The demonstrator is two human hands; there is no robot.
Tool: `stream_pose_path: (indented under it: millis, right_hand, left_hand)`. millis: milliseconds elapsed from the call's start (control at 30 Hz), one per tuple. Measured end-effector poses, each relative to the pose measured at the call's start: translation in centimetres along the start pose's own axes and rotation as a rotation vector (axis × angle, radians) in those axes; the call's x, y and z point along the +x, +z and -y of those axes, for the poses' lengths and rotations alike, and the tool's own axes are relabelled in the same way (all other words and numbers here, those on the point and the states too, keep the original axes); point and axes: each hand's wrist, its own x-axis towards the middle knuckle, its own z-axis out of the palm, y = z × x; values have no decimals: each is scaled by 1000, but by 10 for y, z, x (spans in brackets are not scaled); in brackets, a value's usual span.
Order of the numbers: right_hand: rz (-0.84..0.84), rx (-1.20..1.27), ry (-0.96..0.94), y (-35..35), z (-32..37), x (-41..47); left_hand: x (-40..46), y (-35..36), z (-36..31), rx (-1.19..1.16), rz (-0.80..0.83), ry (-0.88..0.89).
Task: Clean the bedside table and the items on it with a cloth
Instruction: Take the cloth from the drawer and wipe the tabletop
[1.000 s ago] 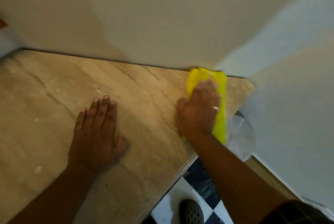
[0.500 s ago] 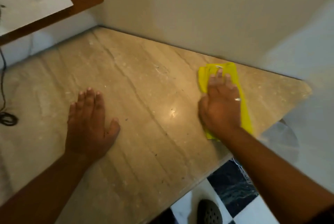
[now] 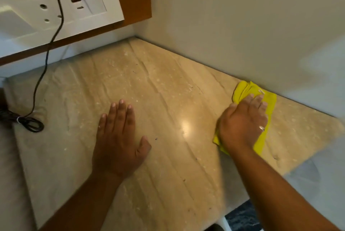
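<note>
The bedside table point(image 3: 168, 85) has a beige marble top with dark veins and pale specks. A folded yellow cloth point(image 3: 268, 103) lies on it at the right, against the back wall. My right hand point(image 3: 242, 124) presses flat on the cloth, fingers toward the wall, covering most of it. My left hand point(image 3: 119, 137) rests palm down on the bare marble in the middle, fingers slightly spread, holding nothing.
A white socket and switch plate point(image 3: 61, 3) on a wooden panel sits on the left wall. A black cable point(image 3: 46, 59) hangs from it to a coiled bundle point(image 3: 31, 124) at the table's left edge. Checkered floor point(image 3: 240, 217) shows below the front edge.
The view has swung left, bringing the socket plate and cable into sight. My right hand has slid the cloth back toward the wall. My left hand stays flat on the marble.
</note>
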Motion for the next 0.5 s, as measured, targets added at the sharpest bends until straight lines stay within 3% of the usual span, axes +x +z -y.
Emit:
stream_pose_path:
  millis: [67,200,333,400,500]
  right_hand:
    - [37,32,21,9,48,-4]
    - [88,10,-427,33,124,-23]
    - [157,-30,-789,14,75,-19]
    - [121,-30,-748,3,20,-6]
    - [68,-39,-467,-8,-20,11]
  left_hand:
    - [-1,2,2,-14,-8,-4]
    - [1,1,1,-7,3,-12]
    - [0,-1,2,-13,-11,4]
    - [1,0,2,-6,-5,13]
    - [3,1,4,-13,-21,14]
